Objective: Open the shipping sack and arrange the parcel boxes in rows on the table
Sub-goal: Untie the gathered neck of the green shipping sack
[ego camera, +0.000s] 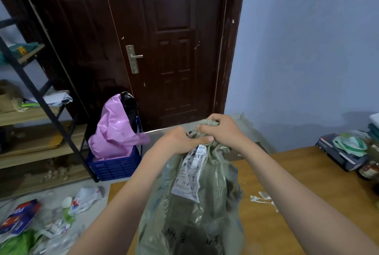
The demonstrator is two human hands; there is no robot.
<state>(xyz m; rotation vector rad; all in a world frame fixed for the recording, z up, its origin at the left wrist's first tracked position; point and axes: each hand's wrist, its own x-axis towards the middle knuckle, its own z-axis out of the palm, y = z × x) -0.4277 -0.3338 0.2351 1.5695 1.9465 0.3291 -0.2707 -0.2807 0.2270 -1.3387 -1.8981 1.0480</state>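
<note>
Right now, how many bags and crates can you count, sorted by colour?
Grey-green woven shipping sack, tied neck gripped by both hands: 1
Pink plastic bag in the crate: 1
Blue plastic crate on the floor: 1
Total: 3

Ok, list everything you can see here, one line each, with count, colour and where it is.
sack: one, grey-green, upright on the table, neck bunched shut
label: one, white, on the sack's front
table: one, wooden, under the sack
crate: one, blue, on the floor by the door
bag: one, pink, in the crate
door: one, dark brown, closed
shelf: one, wood on a black frame, at left
left hand: grips the sack's neck
right hand: fingers curled round the knot
</note>
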